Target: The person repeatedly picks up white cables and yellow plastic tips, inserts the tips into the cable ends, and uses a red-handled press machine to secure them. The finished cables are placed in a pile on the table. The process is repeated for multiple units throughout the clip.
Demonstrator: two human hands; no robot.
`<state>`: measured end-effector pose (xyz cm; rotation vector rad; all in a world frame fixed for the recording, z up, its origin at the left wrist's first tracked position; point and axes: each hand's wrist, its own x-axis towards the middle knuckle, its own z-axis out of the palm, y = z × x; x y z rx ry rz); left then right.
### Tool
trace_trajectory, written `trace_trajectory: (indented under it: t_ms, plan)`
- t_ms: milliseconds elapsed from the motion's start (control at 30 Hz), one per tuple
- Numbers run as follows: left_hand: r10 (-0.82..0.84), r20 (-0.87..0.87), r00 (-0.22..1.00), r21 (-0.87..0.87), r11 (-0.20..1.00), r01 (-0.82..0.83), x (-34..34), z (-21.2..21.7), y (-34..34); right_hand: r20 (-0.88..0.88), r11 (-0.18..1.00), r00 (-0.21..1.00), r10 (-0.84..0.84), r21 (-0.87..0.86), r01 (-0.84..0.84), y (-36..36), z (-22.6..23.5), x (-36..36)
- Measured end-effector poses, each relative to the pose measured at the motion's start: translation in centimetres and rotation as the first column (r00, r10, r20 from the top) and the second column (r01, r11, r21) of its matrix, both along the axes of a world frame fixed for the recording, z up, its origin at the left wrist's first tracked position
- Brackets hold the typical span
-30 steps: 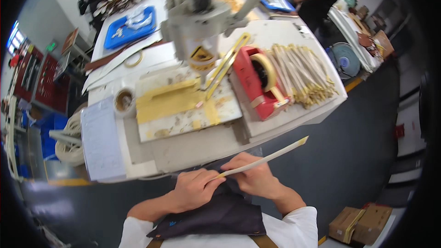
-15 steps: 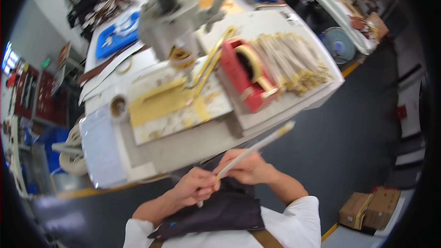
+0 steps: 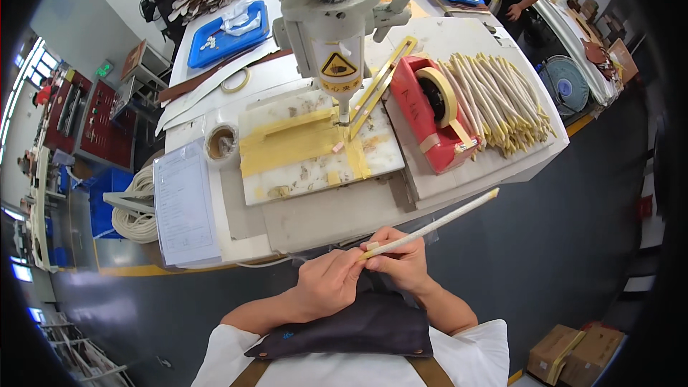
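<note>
In front of my apron, both hands hold a white cord length [image 3: 448, 221] with yellow tape round its tips. My left hand [image 3: 326, 283] pinches its near, yellow end. Close beside it, my right hand [image 3: 403, 261] grips the cord a little further along, thumb against it. A small pale flap, apparently tape, sticks up at the near end. The cord's far end slants up to the right, past the table's front edge. Fingertips partly hide the near end.
A press [image 3: 337, 36] stands over a white board [image 3: 276, 190] with yellow tape. Right of it are a red tape dispenser [image 3: 416, 115] and a bundle of similar cords [image 3: 502, 104]. A sleeved paper sheet [image 3: 188, 208] lies left. Co-workers' hands show at the back.
My hands have drawn together at the cord's near end, and the left hand has turned knuckles-up. The pale flap now shows there. The whole view has shifted.
</note>
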<state>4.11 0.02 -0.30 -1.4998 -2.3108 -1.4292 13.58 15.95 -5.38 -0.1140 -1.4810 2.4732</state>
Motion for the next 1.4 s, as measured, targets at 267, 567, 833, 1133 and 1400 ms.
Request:
trace_trajectory:
  t_ms: [267,567,833,1133,1400]
  plan:
    - [-0.039,0.914,0.404,-0.079,0.959,0.271,-1.9,1.4,-1.3,-0.081,0.98,0.997,0.008,-0.195,-0.024,-1.1,-0.8,-1.2]
    - [-0.219,0.838,-0.499,0.371,0.9,0.227,-3.3,-1.4,-2.3,-0.243,0.887,0.887,0.393,-0.154,-0.435,0.7,0.7,-2.9]
    - [-0.135,0.98,0.148,0.095,0.964,0.248,-2.6,-0.1,-4.0,-0.239,0.938,0.909,0.34,0.021,-0.345,0.2,0.4,-3.0]
    - [0.055,0.656,0.753,-0.019,0.998,-0.056,-1.0,1.4,-4.9,-0.163,0.959,0.95,0.266,-0.06,-0.279,-0.9,1.7,-4.4]
    - [-0.067,0.666,0.743,0.175,0.982,-0.068,-2.0,1.2,-6.5,-0.26,0.985,0.96,0.108,-0.101,-0.139,-3.1,3.7,-4.5]
